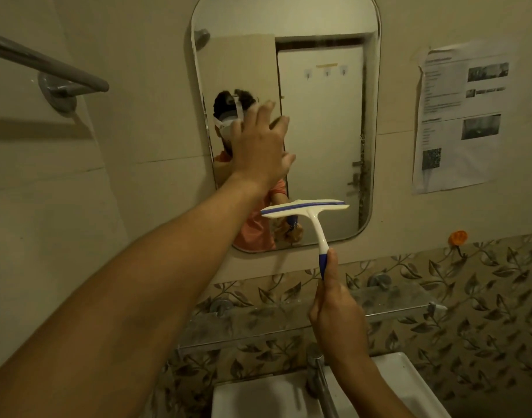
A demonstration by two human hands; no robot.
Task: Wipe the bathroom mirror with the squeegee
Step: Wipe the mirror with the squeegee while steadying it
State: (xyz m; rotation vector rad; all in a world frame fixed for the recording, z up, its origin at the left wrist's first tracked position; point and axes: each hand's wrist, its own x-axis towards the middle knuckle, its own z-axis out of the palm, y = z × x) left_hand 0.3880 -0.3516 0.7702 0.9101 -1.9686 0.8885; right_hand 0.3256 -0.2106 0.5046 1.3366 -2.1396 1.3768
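Observation:
A rounded wall mirror hangs above the basin and reflects a white door and the person. My right hand grips the blue end of a white squeegee. Its blade lies level in front of the mirror's lower part; I cannot tell whether it touches the glass. My left hand is stretched out with its fingers spread, up against the left half of the mirror at mid height. It hides part of the reflection.
A glass shelf runs along the leaf-patterned tiles under the mirror. Below it are a metal tap and a white basin. A grey towel rail is at the left, paper notices and an orange hook at the right.

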